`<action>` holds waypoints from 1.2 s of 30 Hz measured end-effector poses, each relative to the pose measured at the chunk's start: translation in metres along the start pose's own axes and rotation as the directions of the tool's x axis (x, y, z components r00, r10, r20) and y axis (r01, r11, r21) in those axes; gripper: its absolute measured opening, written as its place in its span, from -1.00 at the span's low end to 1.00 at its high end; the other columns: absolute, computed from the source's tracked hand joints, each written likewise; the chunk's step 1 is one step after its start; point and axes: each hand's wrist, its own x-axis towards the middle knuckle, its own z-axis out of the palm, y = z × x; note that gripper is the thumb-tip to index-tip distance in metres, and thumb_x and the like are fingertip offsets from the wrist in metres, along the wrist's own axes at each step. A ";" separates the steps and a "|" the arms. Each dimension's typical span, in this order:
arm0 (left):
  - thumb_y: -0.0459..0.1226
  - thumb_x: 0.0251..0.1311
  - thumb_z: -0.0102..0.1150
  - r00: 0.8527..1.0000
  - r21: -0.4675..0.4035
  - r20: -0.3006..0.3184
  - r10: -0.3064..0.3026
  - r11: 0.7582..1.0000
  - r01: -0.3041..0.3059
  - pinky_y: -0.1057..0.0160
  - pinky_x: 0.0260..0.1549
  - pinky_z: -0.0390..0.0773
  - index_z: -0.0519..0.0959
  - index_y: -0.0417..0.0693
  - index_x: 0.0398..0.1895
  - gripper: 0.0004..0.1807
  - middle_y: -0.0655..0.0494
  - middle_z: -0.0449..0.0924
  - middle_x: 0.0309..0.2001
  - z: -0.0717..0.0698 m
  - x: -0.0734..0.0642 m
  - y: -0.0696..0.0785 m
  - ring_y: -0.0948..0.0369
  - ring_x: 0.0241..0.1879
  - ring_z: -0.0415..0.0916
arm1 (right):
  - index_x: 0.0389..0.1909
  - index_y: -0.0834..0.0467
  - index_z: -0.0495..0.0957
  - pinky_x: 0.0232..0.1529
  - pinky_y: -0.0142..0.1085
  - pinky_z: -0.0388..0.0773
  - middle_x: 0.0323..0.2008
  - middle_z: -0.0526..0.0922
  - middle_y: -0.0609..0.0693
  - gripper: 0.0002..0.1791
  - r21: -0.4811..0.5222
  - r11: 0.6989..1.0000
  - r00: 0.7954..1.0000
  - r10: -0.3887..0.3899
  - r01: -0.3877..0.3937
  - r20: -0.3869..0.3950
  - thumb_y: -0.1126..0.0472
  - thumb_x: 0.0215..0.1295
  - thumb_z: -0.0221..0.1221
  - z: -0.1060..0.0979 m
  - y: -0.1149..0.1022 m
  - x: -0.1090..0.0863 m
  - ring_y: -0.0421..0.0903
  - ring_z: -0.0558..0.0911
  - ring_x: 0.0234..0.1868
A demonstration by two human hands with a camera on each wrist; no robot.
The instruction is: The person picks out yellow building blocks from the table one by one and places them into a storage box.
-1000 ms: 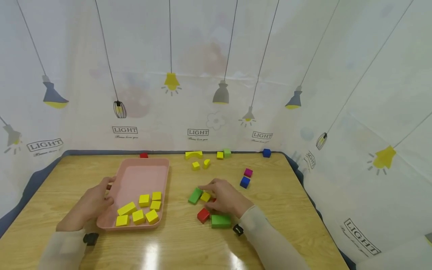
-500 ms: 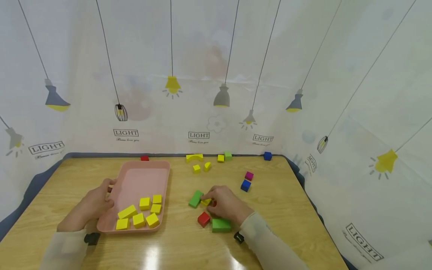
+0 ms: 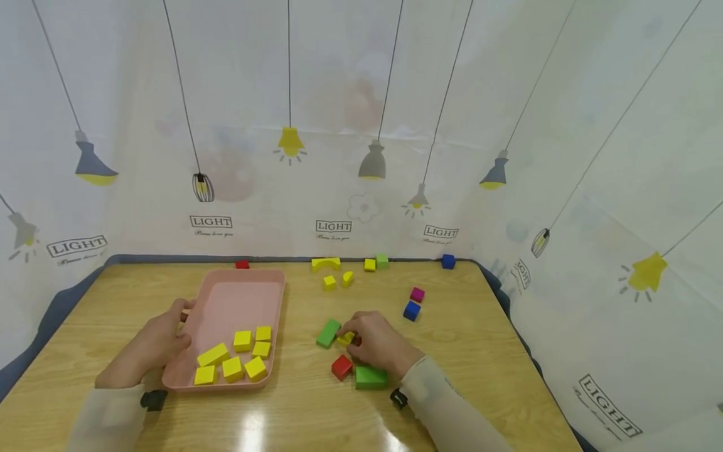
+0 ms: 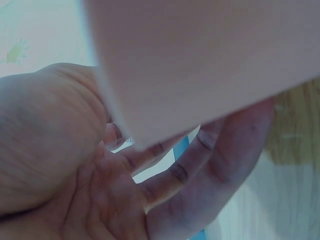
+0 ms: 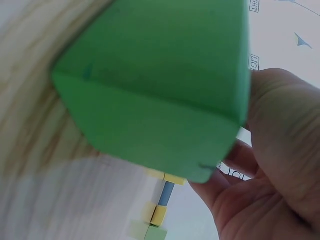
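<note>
At the pink tray's (image 3: 240,298) left side, my left hand (image 3: 152,342) grips the rim; the left wrist view has the tray wall (image 4: 200,65) between thumb and curled fingers. Several yellow blocks (image 3: 233,369) lie in the tray's near part. Right of the tray, my right hand (image 3: 378,342) pinches a small yellow block (image 3: 346,338), largely covered by the fingers. Left of it lies a green block (image 3: 328,333). A red block (image 3: 341,367) and another green block (image 3: 371,377) sit just nearer; a green block (image 5: 150,90) fills much of the right wrist view.
Toward the back stand a yellow arch (image 3: 326,263), small yellow pieces (image 3: 329,283), a light green block (image 3: 382,261) and a red block (image 3: 242,264) behind the tray. On the right are a magenta block (image 3: 417,294) and blue blocks (image 3: 412,311). A printed curtain surrounds the table (image 3: 305,414).
My right hand's fingers have closed in on the yellow block, which is now more covered. The left hand stays at the tray. The view has tilted slightly.
</note>
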 end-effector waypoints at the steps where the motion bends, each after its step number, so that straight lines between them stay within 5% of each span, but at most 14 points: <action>1: -0.50 0.48 0.24 1.000 -0.001 0.001 0.001 1.000 -0.001 -0.45 0.33 0.75 0.12 -0.55 0.69 -0.19 -0.73 0.47 0.45 0.000 0.000 0.000 -0.48 0.31 0.62 | 0.22 0.04 0.91 -0.07 -0.44 0.72 0.07 0.88 -0.02 -0.67 -0.003 1.000 1.000 -0.003 0.003 -0.003 0.28 0.51 0.51 0.000 0.000 0.000 -0.27 0.66 -0.13; 12: -0.50 0.47 0.26 0.998 -0.008 -0.027 0.062 0.998 -0.063 -0.43 0.26 0.78 0.14 -0.56 0.67 -0.20 -0.70 0.57 0.36 0.004 -0.001 -0.007 -0.45 0.25 0.70 | 0.15 0.09 0.92 -0.08 -0.45 0.71 0.03 0.88 0.00 -0.69 -0.025 0.998 0.996 -0.065 0.064 -0.053 0.32 0.44 0.51 -0.001 0.002 -0.004 -0.27 0.70 -0.15; 22: -0.45 0.54 0.24 1.000 -0.024 0.006 0.011 1.000 -0.011 -0.46 0.32 0.75 0.12 -0.50 0.72 -0.19 -0.70 0.51 0.43 0.000 0.000 -0.006 -0.45 0.29 0.66 | 0.16 0.11 0.90 -0.05 -0.46 0.77 0.06 0.87 0.02 -0.69 0.008 0.999 0.996 -0.049 0.050 -0.078 0.35 0.46 0.50 -0.006 0.000 0.000 -0.26 0.74 -0.13; 36: -0.36 0.61 0.21 1.000 -0.026 0.008 0.028 0.999 -0.028 -0.38 0.21 0.82 0.17 -0.48 0.68 -0.27 -0.69 0.55 0.40 -0.004 0.001 -0.012 -0.40 0.23 0.72 | 0.45 0.08 0.78 0.08 -0.36 0.81 0.24 0.83 0.01 -0.49 0.020 0.999 0.997 -0.039 0.040 -0.063 0.31 0.53 0.43 -0.018 -0.019 0.011 -0.19 0.72 -0.02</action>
